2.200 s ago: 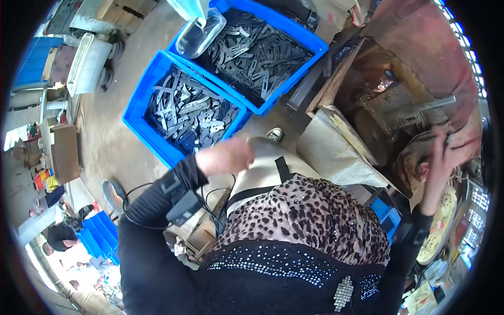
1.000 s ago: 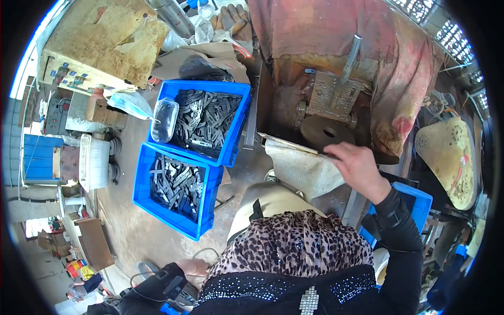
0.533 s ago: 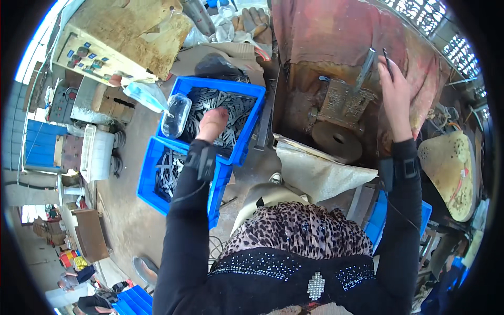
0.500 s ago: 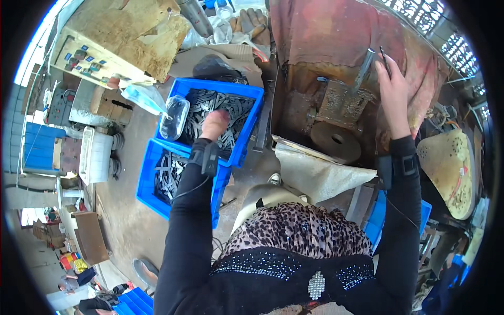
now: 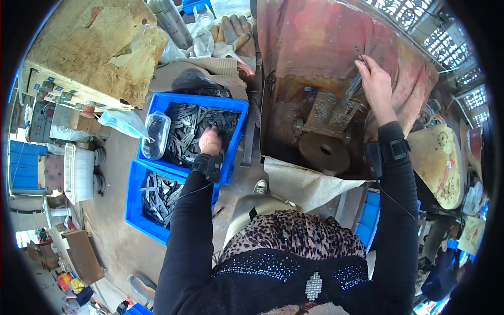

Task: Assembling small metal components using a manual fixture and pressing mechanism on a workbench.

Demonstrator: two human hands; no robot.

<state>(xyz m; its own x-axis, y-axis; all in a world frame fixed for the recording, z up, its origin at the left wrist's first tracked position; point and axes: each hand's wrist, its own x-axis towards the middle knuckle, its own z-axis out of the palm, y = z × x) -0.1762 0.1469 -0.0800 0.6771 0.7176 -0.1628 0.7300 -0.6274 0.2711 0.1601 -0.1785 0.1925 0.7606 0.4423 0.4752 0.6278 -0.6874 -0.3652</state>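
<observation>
My left hand [image 5: 210,141] reaches down into a blue bin [image 5: 241,123] at the left, its fingers among many flat dark metal strips [image 5: 185,122]. The fingertips are blurred and partly hidden, so I cannot tell whether they grip a strip. My right hand [image 5: 377,84] is raised at the right and closed, pinching a slim dark metal piece [image 5: 360,55] that points up and to the left. It hovers in front of a metal tube [image 5: 353,87] above an open, dirty machine housing. Inside the housing lies a round grinding wheel [image 5: 325,153] beside a crusted block [image 5: 329,116].
Nearer me, a second blue bin [image 5: 137,202] holds more strips. A clear plastic container [image 5: 156,135] rests on the first bin's left edge. A control box [image 5: 68,86] stands at the far left, gloves [image 5: 234,35] lie at the back, and a red cloth [image 5: 315,42] drapes behind the housing.
My right hand has moved left, bringing the slim piece across the tube and tilting it leftward. My left hand has shifted slightly rightward among the strips. The whole view has also shifted.
</observation>
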